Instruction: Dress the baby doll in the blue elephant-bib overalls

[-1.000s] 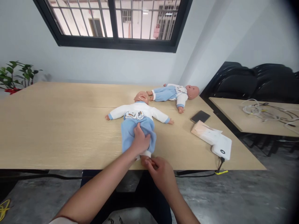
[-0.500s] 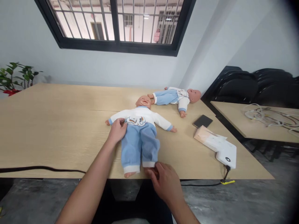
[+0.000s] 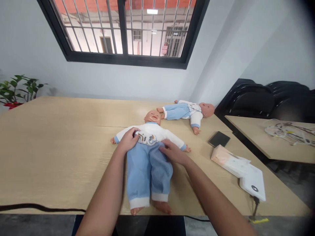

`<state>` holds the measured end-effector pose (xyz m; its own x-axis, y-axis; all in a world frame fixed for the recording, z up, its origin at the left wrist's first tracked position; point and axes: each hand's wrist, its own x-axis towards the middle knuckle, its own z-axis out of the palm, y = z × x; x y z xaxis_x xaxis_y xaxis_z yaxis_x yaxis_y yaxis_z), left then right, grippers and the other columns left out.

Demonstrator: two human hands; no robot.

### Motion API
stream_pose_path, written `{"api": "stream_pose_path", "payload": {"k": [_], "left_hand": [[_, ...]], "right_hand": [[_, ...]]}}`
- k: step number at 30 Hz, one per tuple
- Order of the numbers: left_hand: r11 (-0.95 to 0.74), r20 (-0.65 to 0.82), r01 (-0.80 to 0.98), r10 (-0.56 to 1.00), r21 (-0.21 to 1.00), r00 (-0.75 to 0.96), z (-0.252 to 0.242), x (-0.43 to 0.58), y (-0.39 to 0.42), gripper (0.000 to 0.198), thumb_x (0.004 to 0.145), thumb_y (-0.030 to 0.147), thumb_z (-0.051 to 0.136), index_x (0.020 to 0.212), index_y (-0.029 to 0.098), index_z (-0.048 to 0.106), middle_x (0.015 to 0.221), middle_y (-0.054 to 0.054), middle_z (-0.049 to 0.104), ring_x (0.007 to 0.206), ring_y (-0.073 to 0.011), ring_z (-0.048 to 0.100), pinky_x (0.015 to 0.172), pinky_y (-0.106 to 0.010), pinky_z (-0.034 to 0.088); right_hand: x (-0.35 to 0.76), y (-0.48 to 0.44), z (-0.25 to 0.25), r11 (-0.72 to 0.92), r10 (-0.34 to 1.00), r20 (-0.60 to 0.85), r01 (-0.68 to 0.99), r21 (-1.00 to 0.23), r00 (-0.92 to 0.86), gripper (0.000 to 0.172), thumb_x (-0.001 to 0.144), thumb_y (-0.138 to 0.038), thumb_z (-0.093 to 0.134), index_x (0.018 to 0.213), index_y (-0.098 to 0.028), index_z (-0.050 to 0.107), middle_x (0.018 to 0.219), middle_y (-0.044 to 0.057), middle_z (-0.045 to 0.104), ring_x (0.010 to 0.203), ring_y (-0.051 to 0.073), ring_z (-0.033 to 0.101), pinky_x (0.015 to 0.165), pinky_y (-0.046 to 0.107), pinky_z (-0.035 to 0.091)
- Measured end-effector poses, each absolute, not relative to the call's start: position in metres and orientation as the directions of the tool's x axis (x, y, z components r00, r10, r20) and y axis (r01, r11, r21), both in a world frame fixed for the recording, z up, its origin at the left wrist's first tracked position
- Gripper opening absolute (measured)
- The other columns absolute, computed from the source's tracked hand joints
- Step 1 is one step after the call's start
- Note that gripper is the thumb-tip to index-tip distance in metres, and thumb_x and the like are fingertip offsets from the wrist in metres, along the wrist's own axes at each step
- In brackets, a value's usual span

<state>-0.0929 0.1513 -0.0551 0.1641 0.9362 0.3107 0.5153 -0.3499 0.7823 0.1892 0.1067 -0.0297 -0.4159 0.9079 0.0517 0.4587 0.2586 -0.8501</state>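
A baby doll (image 3: pixel 149 164) lies on its back, its feet toward me at the table's front edge. It has a white top (image 3: pixel 157 130) with a cartoon face on the chest and light blue trousers (image 3: pixel 139 173) with white cuffs. At the left side of its waist, my left hand (image 3: pixel 129 140) is closed on the doll's clothed body, thumb and fingers bent at the top's hem. Opposite it, my right hand (image 3: pixel 174 151) closes on the doll at the trousers' waistband. Fingertips of both hands are partly hidden against the cloth.
A second doll (image 3: pixel 182 110) in like clothes lies behind, head to the right. Right of the dolls are a dark flat phone-like object (image 3: pixel 219 139), a tissue pack (image 3: pixel 227 159) and a white cabled device (image 3: pixel 253 182). A black cable (image 3: pixel 41 207) runs along the front left edge.
My right hand has moved from the doll's foot up to its waist. My left hand stays at the other side of the waist. The camera view has tilted slightly upward.
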Motion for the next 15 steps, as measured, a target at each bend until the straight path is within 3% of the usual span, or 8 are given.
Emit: {"api": "stream_pose_path", "payload": {"k": [4,8,12,15], "left_hand": [[-0.38,0.398,0.413,0.916,0.828,0.047,-0.071,-0.089,0.15,0.025,0.09,0.027,0.055,0.11,0.021,0.069,0.105,-0.005,0.073,0.09,-0.0202,0.065,0.084,-0.032,0.05],[-0.309,0.317,0.241,0.948,0.92,0.002,-0.073,-0.084,0.15,0.026,0.092,0.036,0.057,0.109,0.02,0.068,0.097,-0.004,0.073,0.076,-0.0168,0.063,0.07,-0.028,0.049],[-0.252,0.248,0.166,0.968,0.954,0.044,-0.068,-0.079,0.146,0.027,0.091,0.041,0.058,0.104,0.019,0.069,0.091,-0.003,0.073,0.072,-0.0161,0.063,0.067,-0.027,0.05],[-0.279,0.268,0.221,0.96,0.935,0.077,-0.058,-0.075,0.139,0.021,0.087,0.032,0.057,0.098,0.019,0.07,0.094,-0.004,0.075,0.082,-0.0183,0.067,0.076,-0.03,0.054]], "right_hand": [[0.196,0.116,-0.027,0.08,0.902,-0.028,0.23,-0.97,-0.431,0.043,0.09,-0.063,0.06,0.084,-0.021,0.065,0.088,0.002,0.068,0.085,0.021,0.058,0.084,0.034,0.048],[0.193,0.126,-0.037,-0.166,0.893,-0.144,-0.014,-0.986,-0.427,0.048,0.089,-0.066,0.056,0.093,-0.021,0.069,0.084,0.003,0.072,0.077,0.021,0.063,0.076,0.034,0.049],[0.182,0.118,-0.037,-0.342,0.823,-0.225,-0.14,-0.929,-0.521,0.044,0.089,-0.047,0.056,0.122,-0.022,0.071,0.102,0.007,0.079,0.089,0.024,0.072,0.085,0.039,0.054],[0.177,0.107,-0.032,-0.308,0.827,-0.183,-0.156,-0.939,-0.532,0.069,0.074,-0.024,0.057,0.143,-0.025,0.061,0.125,0.008,0.076,0.109,0.026,0.071,0.094,0.042,0.054]]}}
